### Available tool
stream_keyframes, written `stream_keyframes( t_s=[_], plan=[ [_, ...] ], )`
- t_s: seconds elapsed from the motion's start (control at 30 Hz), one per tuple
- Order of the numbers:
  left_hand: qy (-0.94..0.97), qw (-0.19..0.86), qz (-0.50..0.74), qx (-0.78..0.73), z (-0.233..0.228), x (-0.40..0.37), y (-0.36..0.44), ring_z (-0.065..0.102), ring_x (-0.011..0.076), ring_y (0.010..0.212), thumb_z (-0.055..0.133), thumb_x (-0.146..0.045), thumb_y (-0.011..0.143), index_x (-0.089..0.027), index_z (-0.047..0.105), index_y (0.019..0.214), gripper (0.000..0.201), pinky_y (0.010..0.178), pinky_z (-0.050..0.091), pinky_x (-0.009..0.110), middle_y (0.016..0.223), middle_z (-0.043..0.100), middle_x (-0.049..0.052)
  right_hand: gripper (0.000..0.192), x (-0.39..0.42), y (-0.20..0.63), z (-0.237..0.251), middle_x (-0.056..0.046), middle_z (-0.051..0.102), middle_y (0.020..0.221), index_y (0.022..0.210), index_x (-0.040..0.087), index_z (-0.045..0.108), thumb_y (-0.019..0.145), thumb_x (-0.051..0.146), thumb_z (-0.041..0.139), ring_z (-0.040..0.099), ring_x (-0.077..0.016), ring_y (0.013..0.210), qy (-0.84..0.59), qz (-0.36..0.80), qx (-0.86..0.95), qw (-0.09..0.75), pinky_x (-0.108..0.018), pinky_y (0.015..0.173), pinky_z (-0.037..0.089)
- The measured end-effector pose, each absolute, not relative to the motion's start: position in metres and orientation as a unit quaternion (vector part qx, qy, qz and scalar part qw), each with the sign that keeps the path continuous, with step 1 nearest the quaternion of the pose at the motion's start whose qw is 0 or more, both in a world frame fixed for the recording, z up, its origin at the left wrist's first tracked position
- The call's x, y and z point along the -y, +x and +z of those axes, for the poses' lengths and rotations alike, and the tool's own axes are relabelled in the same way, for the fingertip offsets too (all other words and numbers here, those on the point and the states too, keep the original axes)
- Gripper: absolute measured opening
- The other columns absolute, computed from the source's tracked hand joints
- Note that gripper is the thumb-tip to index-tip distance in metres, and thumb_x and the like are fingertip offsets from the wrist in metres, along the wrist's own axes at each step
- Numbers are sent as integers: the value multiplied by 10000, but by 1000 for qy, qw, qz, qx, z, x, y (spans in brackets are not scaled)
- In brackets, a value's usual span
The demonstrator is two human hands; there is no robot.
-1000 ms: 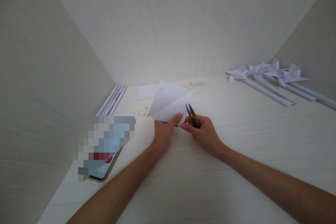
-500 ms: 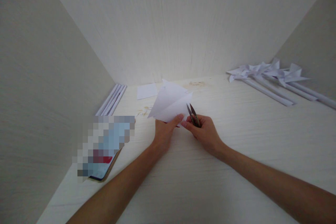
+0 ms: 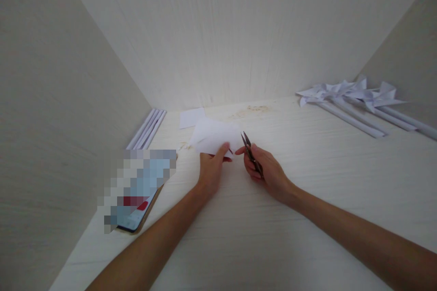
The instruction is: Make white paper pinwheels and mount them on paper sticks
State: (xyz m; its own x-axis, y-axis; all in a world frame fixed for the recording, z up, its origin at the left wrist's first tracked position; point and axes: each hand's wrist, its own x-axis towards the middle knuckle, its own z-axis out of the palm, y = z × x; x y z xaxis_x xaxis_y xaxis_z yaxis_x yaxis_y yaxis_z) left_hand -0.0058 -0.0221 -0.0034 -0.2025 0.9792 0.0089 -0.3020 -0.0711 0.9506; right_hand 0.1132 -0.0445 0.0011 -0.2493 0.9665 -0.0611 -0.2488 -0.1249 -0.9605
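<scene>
Fingers: your left hand [image 3: 209,172] is clamped on the white paper [image 3: 215,133], thumb uppermost; your right hand [image 3: 273,173] curls round the snips [image 3: 253,159].
White paper: beyond and right of the phone [image 3: 134,219]; how it is folded, you cannot tell.
Snips: farther right of the phone, blade tips slightly parted, apart from the paper.
Just changed: your right hand has drawn off the paper's edge, and the paper has tipped flatter.
Meaning: only your left hand bears it; cutting seems paused.
Pinwheels [image 3: 382,95]: well right of the phone.
</scene>
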Motion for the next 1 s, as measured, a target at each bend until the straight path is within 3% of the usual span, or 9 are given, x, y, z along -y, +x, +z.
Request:
stream_keyframes(
  t_s=[0.3,0.43,1.0],
  plan=[
    [295,517,672,-441,0,18,-7,604,117,585,644,-269,585,-128,591,727,208,540,473,230,630,630,4,287,55,108,7,79,337,527,871,152,541,776,404,440,266,-34,375,-411,693,460,372,-192,353,175],
    [281,522,677,-435,0,18,-7,602,111,566,637,-249,591,-124,588,720,186,532,469,224,609,624,-3,275,53,109,8,68,404,521,858,133,560,755,370,467,297,-29,351,-424,685,457,377,-198,343,190],
    [292,552,656,-424,2,20,-6,604,116,526,633,-223,602,-128,590,681,131,497,462,217,567,631,-7,264,52,110,6,84,368,456,785,132,594,707,379,543,265,-18,338,-423,688,431,403,-187,335,147]
  ],
)
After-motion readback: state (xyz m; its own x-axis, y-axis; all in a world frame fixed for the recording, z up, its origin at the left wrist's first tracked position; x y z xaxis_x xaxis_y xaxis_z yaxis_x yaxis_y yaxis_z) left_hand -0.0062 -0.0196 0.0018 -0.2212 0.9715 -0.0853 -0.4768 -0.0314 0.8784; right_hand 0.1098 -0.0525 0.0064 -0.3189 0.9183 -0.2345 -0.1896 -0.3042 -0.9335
